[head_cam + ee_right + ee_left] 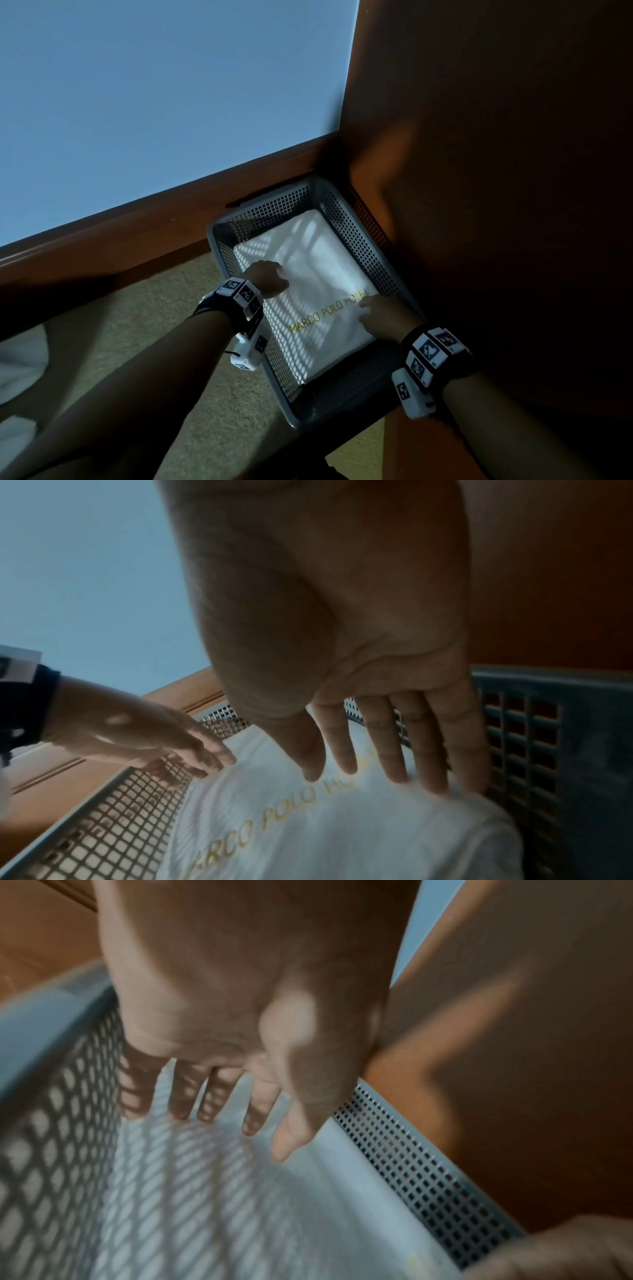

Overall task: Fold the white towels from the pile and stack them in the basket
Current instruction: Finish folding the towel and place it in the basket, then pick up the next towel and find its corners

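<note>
Head cam: high up, looking down at basket (219, 236) on floor. Left wrist cam: super close, facing along fingers (178, 1096) into basket. Right wrist cam: same, from opposite side. All three share folded towel (342, 831).

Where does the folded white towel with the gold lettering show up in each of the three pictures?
Head view: the folded white towel with gold lettering lies right of centre, inside the grey mesh plastic basket.
Left wrist view: it fills the lower middle, below the left hand.
Right wrist view: it is at the bottom centre, under the right hand.
Shared landmark: the basket's mesh wall.
</note>
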{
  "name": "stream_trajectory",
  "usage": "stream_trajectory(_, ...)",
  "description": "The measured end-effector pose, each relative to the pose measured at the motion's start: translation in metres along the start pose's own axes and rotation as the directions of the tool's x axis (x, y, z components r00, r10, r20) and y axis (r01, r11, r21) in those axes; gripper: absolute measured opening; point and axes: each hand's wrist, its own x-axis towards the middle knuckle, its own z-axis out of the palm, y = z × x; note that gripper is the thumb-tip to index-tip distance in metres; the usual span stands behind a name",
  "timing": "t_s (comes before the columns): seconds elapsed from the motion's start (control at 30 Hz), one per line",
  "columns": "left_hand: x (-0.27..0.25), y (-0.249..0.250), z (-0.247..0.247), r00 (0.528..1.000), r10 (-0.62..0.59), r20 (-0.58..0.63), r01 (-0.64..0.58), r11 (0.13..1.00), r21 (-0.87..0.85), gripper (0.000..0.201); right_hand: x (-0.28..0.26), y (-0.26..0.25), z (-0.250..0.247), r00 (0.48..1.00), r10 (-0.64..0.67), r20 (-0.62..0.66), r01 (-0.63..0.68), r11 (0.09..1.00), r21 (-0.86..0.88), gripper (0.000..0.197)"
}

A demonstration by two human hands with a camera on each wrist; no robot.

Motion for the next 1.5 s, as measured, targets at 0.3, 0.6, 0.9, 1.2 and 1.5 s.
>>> stream_trajectory(0.3, -0.121, -0.054, -0.044, 0.945, 0.114, -0.306, -0.215, 0.923, -0.32, 0.029, -0.049, -0.054, -0.019, 0.971, -0.156, -0.179, 0.171, 0.982, 0.073, 0.047)
stream_trajectory(0.6, -0.286, -0.191, -0.057, 0.741, -0.14, -0.657, -0.22, 0.873, -0.434, 0.025, -0.116, -0.182, 0.03, 0.861, -0.456, -0.226, 0.473, 0.881, 0.022, 0.039)
stream_trajectory(0.9, -0.465, -0.359, -0.029, 0.527, -0.38, -0.76, -0.12, 0.852, -0.509, 0.021, -0.195, -0.347, 0.145, 0.662, -0.715, -0.224, 0.71, 0.694, -0.118, 0.031)
stream_trajectory(1.2, -0.578, -0.498, -0.021, 0.361, -0.573, -0.736, -0.02, 0.784, -0.62, 0.027, -0.263, -0.533, 0.263, 0.416, -0.905, -0.094, 0.888, 0.426, -0.174, 0.027)
stream_trajectory(1.5, -0.611, -0.612, -0.046, 0.283, -0.634, -0.72, 0.094, 0.765, -0.637, 0.025, -0.272, -0.729, 0.357, 0.361, -0.926, 0.111, 0.88, 0.299, -0.37, 0.051)
